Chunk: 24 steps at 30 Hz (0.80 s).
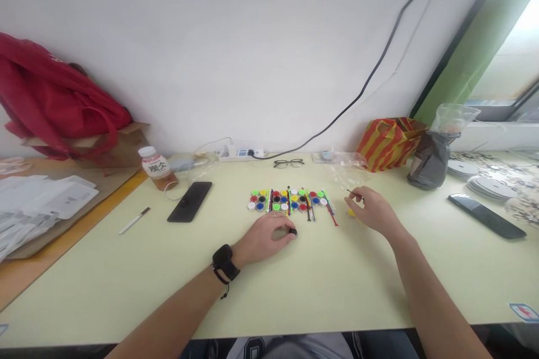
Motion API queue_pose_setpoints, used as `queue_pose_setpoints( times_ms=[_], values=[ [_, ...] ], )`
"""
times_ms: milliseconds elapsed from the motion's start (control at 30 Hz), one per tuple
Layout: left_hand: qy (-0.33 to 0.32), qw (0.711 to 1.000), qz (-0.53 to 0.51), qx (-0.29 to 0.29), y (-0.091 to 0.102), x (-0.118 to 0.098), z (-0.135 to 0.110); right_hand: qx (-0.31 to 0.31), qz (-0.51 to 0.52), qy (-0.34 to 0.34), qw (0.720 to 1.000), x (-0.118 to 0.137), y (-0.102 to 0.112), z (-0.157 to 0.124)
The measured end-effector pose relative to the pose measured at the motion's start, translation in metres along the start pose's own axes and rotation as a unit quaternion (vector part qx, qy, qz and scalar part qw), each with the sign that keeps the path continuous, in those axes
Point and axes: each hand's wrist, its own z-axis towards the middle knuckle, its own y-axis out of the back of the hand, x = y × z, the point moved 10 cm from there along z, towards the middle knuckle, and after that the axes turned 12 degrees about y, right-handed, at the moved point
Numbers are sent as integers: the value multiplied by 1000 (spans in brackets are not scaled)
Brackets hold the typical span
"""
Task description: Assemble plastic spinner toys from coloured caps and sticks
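Note:
My left hand (263, 238) pinches a small black round disc (293, 231) between thumb and forefinger, low over the table. My right hand (373, 210) is closed with a thin dark stick (354, 194) at its fingertips. Just below those fingers lies a yellow disc (351, 213), partly hidden by the hand. Ahead of my left hand are rows of small round discs (260, 200) in red, green, yellow, blue, black and white. Between the groups of discs lie several thin coloured sticks (331, 215), one red one pointing toward me.
Glasses (288, 163) and a power strip (248, 155) lie by the wall. To the left are a black phone (189, 202), a marker (135, 221) and a bottle (158, 169). A striped bag (389, 143), a grey bag (429, 160) and another phone (486, 216) are on the right.

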Motion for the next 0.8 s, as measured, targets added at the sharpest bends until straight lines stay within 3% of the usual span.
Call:
queue_pose_setpoints(
  times_ms=[133,267,367,500,633,800],
  values=[
    [11,999,-8,-34,5,5,1,-25,156,83,984,52,-7,6],
    [26,997,-12,-70,12,11,2,72,250,136,956,116,-44,-8],
    [21,997,-23,-75,15,8,1,124,324,140,928,146,-65,-21],
    [9,997,-39,-60,13,1,-1,154,371,136,906,157,-75,-24],
    [21,996,-80,-27,7,4,3,109,403,152,896,158,-72,-19],
    [57,991,-117,-43,12,18,9,140,512,60,845,152,-97,-23]
  ],
)
